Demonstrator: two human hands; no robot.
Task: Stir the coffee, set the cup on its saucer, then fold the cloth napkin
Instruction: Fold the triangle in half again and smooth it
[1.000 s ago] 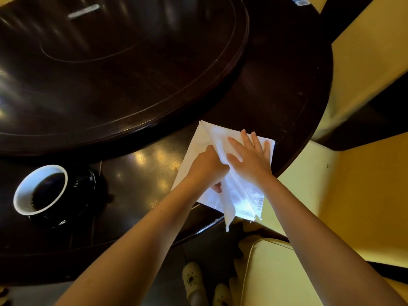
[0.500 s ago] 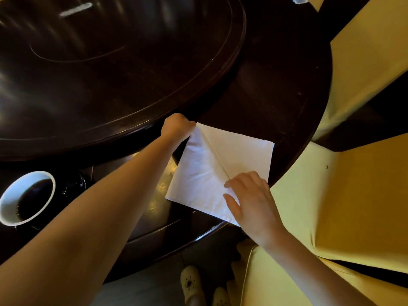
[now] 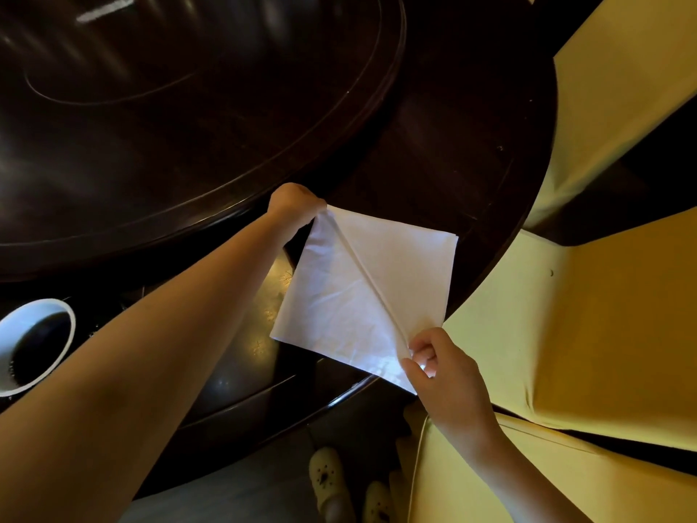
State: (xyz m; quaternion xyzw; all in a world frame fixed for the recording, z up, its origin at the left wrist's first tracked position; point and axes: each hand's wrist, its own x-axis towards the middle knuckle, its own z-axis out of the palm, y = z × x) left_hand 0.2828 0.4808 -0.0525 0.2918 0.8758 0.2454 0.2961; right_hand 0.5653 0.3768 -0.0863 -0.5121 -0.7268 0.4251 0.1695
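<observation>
A white cloth napkin [image 3: 332,296] lies flat as a square on the dark table, with a diagonal fold ridge running from its far-left corner to its near-right corner. My left hand [image 3: 292,205] pinches the far-left corner. At the near-right corner, by the table's edge, my right hand [image 3: 441,368] pinches the cloth. A white-lined cup [image 3: 34,345] of dark coffee sits at the far left on a dark saucer [image 3: 98,318] that is hard to make out.
A large dark turntable [image 3: 188,107] fills the middle of the round wooden table [image 3: 471,145]. Chairs with yellow covers [image 3: 603,296] stand close on the right. Pale slippers [image 3: 332,481] show on the floor below the table edge.
My left hand moved from the napkin's middle out to its far-left corner. My right hand slid back to the near-right corner and now pinches it. The napkin went from bunched to flat.
</observation>
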